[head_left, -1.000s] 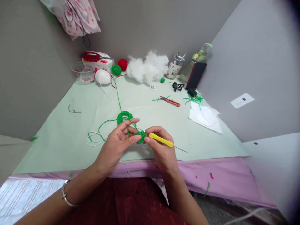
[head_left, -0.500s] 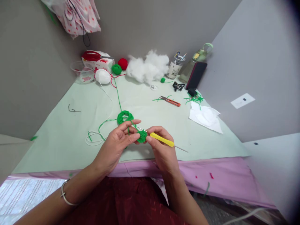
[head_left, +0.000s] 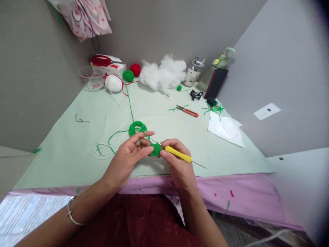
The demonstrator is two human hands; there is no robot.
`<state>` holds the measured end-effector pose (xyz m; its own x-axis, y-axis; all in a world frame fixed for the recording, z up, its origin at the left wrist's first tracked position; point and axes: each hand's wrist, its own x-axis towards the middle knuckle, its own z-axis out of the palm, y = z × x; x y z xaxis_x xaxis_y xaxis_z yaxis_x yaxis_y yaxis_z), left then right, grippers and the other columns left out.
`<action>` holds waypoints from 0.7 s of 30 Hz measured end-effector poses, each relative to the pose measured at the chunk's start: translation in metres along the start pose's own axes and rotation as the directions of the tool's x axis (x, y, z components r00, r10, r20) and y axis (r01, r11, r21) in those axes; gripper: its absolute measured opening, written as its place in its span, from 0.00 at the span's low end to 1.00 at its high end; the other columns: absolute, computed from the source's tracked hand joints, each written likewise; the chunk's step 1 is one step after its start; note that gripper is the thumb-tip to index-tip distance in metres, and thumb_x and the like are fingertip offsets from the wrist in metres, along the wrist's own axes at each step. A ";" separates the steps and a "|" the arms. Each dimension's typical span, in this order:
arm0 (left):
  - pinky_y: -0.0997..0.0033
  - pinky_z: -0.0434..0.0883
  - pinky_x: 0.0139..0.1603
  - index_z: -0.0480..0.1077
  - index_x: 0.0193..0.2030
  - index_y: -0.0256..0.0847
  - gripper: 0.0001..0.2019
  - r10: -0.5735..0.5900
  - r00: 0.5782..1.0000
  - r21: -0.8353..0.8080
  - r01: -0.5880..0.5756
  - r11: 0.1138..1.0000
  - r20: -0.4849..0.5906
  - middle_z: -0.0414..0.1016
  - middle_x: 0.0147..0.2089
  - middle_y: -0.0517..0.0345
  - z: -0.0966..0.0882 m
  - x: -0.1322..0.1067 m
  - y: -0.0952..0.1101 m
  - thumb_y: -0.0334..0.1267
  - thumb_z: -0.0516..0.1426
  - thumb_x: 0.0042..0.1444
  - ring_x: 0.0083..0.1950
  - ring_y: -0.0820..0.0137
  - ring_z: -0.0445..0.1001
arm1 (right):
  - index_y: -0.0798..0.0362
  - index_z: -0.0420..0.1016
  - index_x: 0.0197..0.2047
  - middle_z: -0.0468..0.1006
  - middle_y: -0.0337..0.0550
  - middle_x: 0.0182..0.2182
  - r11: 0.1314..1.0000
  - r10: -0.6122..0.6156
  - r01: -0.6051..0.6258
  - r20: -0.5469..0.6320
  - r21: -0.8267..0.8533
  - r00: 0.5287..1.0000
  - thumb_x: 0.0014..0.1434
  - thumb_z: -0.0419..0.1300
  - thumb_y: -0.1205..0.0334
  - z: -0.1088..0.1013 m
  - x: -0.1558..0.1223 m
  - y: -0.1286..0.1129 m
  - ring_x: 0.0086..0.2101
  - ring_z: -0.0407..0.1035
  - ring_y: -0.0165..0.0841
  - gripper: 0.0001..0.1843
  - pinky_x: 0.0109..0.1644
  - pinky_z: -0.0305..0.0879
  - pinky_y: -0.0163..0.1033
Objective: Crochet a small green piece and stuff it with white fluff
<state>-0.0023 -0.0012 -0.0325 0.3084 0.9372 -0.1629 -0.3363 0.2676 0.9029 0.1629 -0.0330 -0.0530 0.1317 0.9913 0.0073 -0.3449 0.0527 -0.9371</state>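
Note:
Between my hands is a small round piece of green crochet (head_left: 155, 149). My left hand (head_left: 133, 150) pinches its left edge between thumb and fingers, with green working yarn running over the raised index finger. My right hand (head_left: 178, 159) grips a crochet hook (head_left: 178, 153) by its yellow handle, and its thumb touches the right edge of the crochet. The hook's metal tip lies just above the piece, beside the yarn; whether it sits in a stitch I cannot tell. A coil of green yarn (head_left: 133, 127) rests on the table behind my left hand.
Orange thread snips (head_left: 189, 111) lie past my right hand. White stuffing (head_left: 161, 73), a white yarn ball (head_left: 113, 83), a pen cup (head_left: 191, 76), a bottle (head_left: 207, 79) and a phone (head_left: 216, 83) stand along the back. White paper (head_left: 226, 128) lies at right; a white yarn loop (head_left: 102, 151) at left.
The whole view has shifted very slightly. Both hands, the crochet piece and the hook keep nearly the same pose.

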 end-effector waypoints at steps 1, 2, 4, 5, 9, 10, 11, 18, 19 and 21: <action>0.73 0.68 0.48 0.80 0.56 0.46 0.19 0.001 1.000 -0.001 -0.001 1.000 0.006 0.72 0.39 0.63 0.000 0.000 0.000 0.39 0.71 0.58 0.43 0.72 0.70 | 0.45 0.85 0.38 0.83 0.34 0.34 1.000 0.004 -0.004 0.000 0.002 1.000 0.54 0.77 0.63 0.000 0.000 0.000 0.35 0.74 0.27 0.09 0.40 0.70 0.31; 0.73 0.68 0.48 0.80 0.57 0.46 0.19 0.002 1.000 -0.002 -0.002 1.000 0.013 0.72 0.39 0.62 0.000 -0.001 0.000 0.39 0.70 0.59 0.43 0.72 0.71 | 0.45 0.85 0.38 0.83 0.34 0.34 1.000 0.005 -0.005 0.000 0.004 1.000 0.53 0.77 0.64 -0.001 0.000 0.000 0.35 0.74 0.27 0.10 0.40 0.70 0.31; 0.72 0.68 0.48 0.80 0.57 0.46 0.18 -0.004 1.000 -0.006 0.004 1.000 0.022 0.74 0.39 0.62 0.000 -0.001 0.001 0.41 0.69 0.61 0.42 0.71 0.71 | 0.45 0.84 0.38 0.83 0.34 0.34 1.000 0.004 -0.004 -0.004 0.003 1.000 0.53 0.77 0.64 -0.001 0.000 0.000 0.34 0.74 0.27 0.10 0.40 0.70 0.32; 0.71 0.67 0.47 0.79 0.58 0.46 0.17 -0.012 1.000 -0.008 0.012 1.000 0.022 0.74 0.39 0.61 0.000 -0.002 0.002 0.42 0.68 0.63 0.41 0.71 0.71 | 0.45 0.84 0.38 0.83 0.34 0.34 1.000 0.002 -0.002 -0.006 0.001 1.000 0.54 0.77 0.63 -0.001 0.000 0.000 0.34 0.74 0.28 0.10 0.40 0.70 0.32; 0.72 0.66 0.45 0.79 0.59 0.47 0.16 -0.046 0.999 -0.023 0.046 0.999 0.014 0.76 0.36 0.62 0.000 -0.003 0.003 0.45 0.65 0.66 0.39 0.72 0.71 | 0.45 0.84 0.39 0.83 0.34 0.34 1.000 -0.011 0.010 -0.008 -0.012 1.000 0.54 0.77 0.63 -0.002 -0.001 0.001 0.35 0.74 0.28 0.09 0.40 0.69 0.32; 0.72 0.66 0.44 0.79 0.58 0.47 0.15 -0.045 0.999 -0.030 0.045 0.999 0.018 0.76 0.36 0.62 0.000 -0.003 0.003 0.45 0.64 0.67 0.39 0.72 0.72 | 0.45 0.84 0.39 0.83 0.34 0.34 1.000 -0.015 0.015 -0.010 -0.019 1.000 0.55 0.77 0.62 -0.002 -0.001 0.001 0.35 0.74 0.28 0.09 0.40 0.69 0.33; 0.72 0.66 0.44 0.80 0.58 0.47 0.15 -0.040 0.999 -0.039 0.041 0.998 0.023 0.77 0.36 0.62 0.000 -0.003 0.002 0.45 0.64 0.67 0.39 0.72 0.72 | 0.45 0.84 0.39 0.83 0.34 0.34 0.999 -0.021 0.021 -0.011 -0.027 1.000 0.55 0.77 0.62 -0.002 -0.001 0.001 0.35 0.74 0.28 0.09 0.40 0.69 0.33; 0.73 0.68 0.47 0.79 0.58 0.47 0.19 -0.023 0.999 -0.007 0.023 1.000 0.038 0.75 0.40 0.62 -0.001 0.000 0.001 0.42 0.69 0.62 0.42 0.72 0.72 | 0.45 0.84 0.39 0.83 0.35 0.35 0.993 -0.076 0.075 -0.007 -0.095 0.997 0.56 0.76 0.62 -0.003 -0.003 0.000 0.35 0.74 0.29 0.09 0.40 0.69 0.33; 0.73 0.69 0.48 0.79 0.58 0.48 0.20 -0.017 0.999 -0.003 0.017 1.000 0.041 0.74 0.40 0.63 -0.001 -0.001 0.001 0.40 0.70 0.60 0.42 0.73 0.72 | 0.45 0.84 0.40 0.83 0.35 0.35 0.991 -0.085 0.083 -0.008 -0.102 0.996 0.57 0.76 0.62 -0.003 -0.003 0.000 0.35 0.74 0.28 0.08 0.40 0.69 0.33; 0.73 0.69 0.46 0.79 0.58 0.48 0.21 -0.005 0.999 0.004 0.005 1.000 0.034 0.74 0.39 0.63 -0.002 -0.001 0.001 0.37 0.71 0.58 0.42 0.73 0.72 | 0.45 0.84 0.41 0.84 0.36 0.35 0.989 -0.096 0.094 -0.009 -0.114 0.995 0.58 0.75 0.61 -0.003 -0.004 0.001 0.35 0.74 0.29 0.08 0.40 0.69 0.34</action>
<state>-0.0042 -0.0015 -0.0321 0.3400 0.9278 -0.1538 -0.3312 0.2711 0.9038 0.1645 -0.0371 -0.0550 0.1726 0.9805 0.0938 -0.2230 0.1317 -0.9659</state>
